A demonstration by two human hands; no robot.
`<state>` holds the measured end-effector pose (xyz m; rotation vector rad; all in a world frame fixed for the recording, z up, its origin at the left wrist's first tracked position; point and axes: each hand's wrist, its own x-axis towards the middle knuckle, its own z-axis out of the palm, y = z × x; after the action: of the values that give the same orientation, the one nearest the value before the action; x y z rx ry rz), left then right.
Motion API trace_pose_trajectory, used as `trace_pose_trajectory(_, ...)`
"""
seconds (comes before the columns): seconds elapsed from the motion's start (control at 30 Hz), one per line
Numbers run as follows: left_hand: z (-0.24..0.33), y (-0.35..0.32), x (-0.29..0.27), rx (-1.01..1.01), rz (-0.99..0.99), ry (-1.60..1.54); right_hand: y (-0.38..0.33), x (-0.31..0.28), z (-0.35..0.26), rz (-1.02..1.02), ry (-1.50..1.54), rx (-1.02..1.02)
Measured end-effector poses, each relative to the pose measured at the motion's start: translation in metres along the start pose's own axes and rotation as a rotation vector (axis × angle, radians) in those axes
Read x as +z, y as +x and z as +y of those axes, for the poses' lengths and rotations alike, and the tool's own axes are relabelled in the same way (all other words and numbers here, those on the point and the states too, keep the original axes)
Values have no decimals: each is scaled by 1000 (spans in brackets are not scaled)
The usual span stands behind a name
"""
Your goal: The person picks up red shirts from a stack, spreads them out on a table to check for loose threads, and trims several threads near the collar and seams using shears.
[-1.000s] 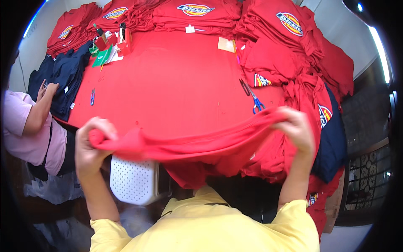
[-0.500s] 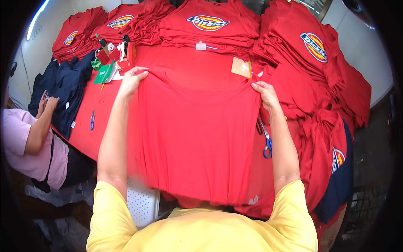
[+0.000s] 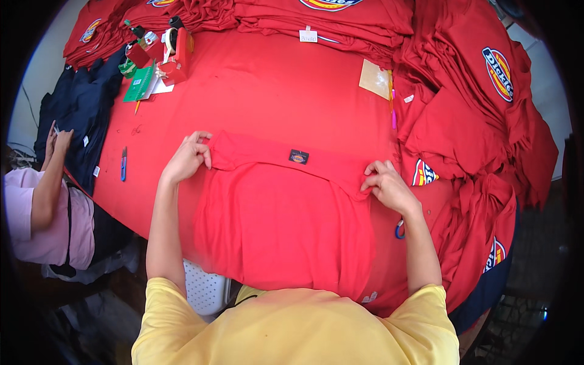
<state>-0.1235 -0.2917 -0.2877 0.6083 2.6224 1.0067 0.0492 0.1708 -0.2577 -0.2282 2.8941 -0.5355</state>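
A red shirt (image 3: 283,228) lies spread over the near side of the red-covered table, its hem toward me. At its neckline, a small dark label (image 3: 298,157) faces up. My left hand (image 3: 188,159) pinches the shirt's left shoulder. At the opposite shoulder, my right hand (image 3: 389,185) has its fingers curled on the fabric. A blue scissor handle (image 3: 399,229) shows beside my right forearm; the blades are hidden.
Piles of red shirts (image 3: 340,30) line the far and right sides. Blue thread snips (image 3: 124,164), a green notebook (image 3: 140,84) and a red holder (image 3: 176,64) stand or lie at left. Another person (image 3: 52,210) handles dark garments (image 3: 76,115). A white perforated seat (image 3: 205,289) is below.
The shirt, held up by its shoulders before, has come down onto the table, and its neck label now shows. Both hands have lowered toward me. The view has tilted down.
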Motion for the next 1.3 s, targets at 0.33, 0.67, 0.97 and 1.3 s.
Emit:
trace_pose_trajectory(0.33,18,-86,17,-250,160,-58,20,67,-101,479,327,-99)
trace_pose_trajectory(0.67,22,-176,34,-273,447,-128,-71,30,-83,159,913,233)
trace_pose_trajectory(0.97,151,-162,138,394,-17,29,-166,83,-95,333,168,749)
trace_pose_trajectory(1.3,121,-223,158,540,-189,141,-116,106,-201,245,106,-46)
